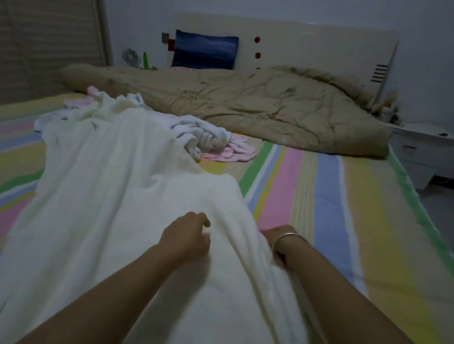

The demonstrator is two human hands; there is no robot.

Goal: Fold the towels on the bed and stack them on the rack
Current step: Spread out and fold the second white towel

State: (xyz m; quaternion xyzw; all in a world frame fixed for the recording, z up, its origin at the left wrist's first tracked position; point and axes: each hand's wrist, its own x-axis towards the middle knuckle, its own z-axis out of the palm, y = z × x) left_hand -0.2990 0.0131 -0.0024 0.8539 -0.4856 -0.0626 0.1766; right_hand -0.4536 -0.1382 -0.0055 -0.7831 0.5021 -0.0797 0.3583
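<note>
Striped bed (pixel 332 204): cream towel (pixel 118 191) spread, unfolded, pinched by left hand (pixel 185 239); right hand (pixel 277 244) grip apparently on edge, partly hidden. Towel heap (pixel 207 137) untouched; rack unseen.

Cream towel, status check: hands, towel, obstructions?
Left hand pinching cream towel. Right hand gripping its edge. Towel unfolded. Crumpled towel pile beyond.
</note>
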